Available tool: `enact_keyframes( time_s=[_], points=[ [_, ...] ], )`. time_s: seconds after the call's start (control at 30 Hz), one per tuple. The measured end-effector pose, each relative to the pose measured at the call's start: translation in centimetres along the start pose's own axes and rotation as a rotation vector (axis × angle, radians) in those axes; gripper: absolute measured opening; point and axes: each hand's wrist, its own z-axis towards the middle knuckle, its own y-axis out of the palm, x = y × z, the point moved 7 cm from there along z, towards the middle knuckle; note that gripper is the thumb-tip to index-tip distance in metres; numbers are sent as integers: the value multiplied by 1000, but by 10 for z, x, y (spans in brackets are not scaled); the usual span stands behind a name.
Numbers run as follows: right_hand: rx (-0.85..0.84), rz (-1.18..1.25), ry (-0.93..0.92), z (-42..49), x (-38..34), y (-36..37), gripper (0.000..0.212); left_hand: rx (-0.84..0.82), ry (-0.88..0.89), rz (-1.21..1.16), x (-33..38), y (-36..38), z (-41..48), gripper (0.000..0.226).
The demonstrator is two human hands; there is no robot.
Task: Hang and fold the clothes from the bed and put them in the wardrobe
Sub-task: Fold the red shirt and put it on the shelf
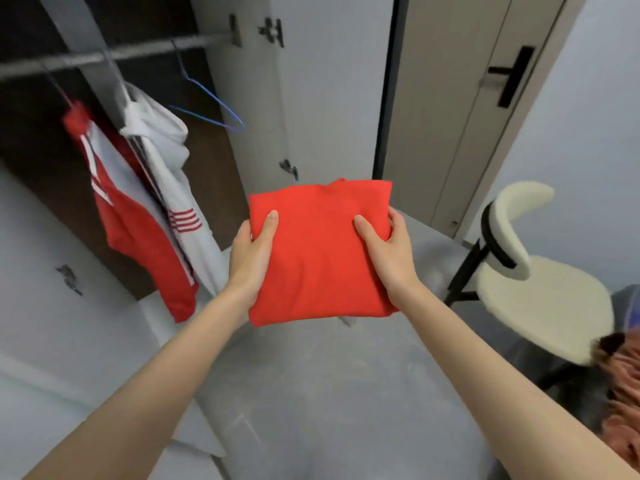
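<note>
Fingers (pixel 398 220) of left hand (pixel 251 258) and right hand (pixel 388 251) clasp the folded red garment (pixel 318 258) by its sides.

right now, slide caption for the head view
Left hand and right hand hold a folded red garment before the open wardrobe, with a red jacket hanging inside.

No readable text, label, brand, number or sign shows anywhere

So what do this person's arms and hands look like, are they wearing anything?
The left arm and right arm are bare as far as the picture shows, with no sleeves. The left hand and right hand have no gloves; no rings, watch or bracelets are visible. The thumbnails look short and unpainted.
</note>
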Motion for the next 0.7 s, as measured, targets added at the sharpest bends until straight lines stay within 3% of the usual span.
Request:
enact_keyframes(
  time_s=[0.17,0.3,0.47,0.7],
  points=[
    [-102,82,-109,54,-92,81,61,119,143,-54,91,-62,63,36],
    [-163,118,-191,96,-163,129,60,169,243,-95,162,-96,106,19],
    [-209,143,-301,157,-241,177,61,267,333,-87,238,-123,159,42],
    [-333,179,-398,257,-331,238,64,371,439,-115,324,-136,244,38]
  ],
)
